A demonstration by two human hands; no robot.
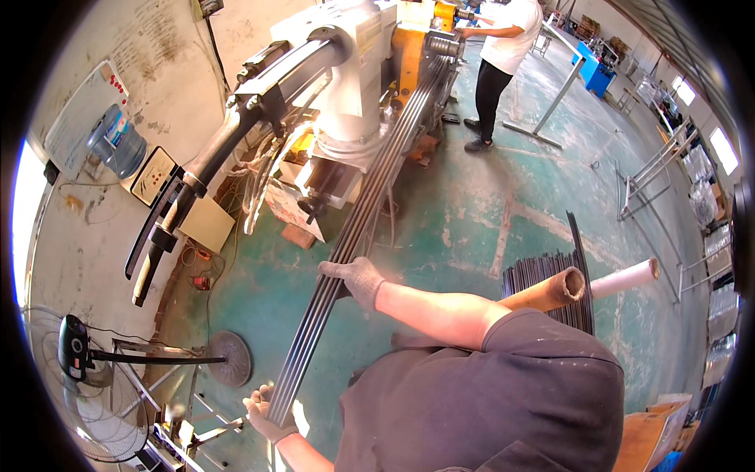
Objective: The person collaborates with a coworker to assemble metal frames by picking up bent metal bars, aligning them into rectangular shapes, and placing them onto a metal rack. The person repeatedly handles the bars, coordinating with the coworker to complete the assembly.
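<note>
Several long, thin dark metal tubes (pixel 314 334) lie side by side in a bundle slanting up and away toward a machine. My right hand (pixel 358 281), in a grey glove, is closed over the bundle partway along, thumb on top. Its other fingers are mostly hidden beneath. At the near lower end, my gloved left hand (pixel 271 417) grips the same tubes close to their tips, fingers curled round from the side. The tubes' far end runs alongside the orange part of the machine (pixel 407 63).
Left of the tubes rises a white machine column (pixel 350 102) with a long jointed arm (pixel 228 141). A standing fan (pixel 75 346) with a round base (pixel 229 358) is at lower left. Dark rods (pixel 543 275) are stacked behind me at right. Another person (pixel 503 47) stands beyond.
</note>
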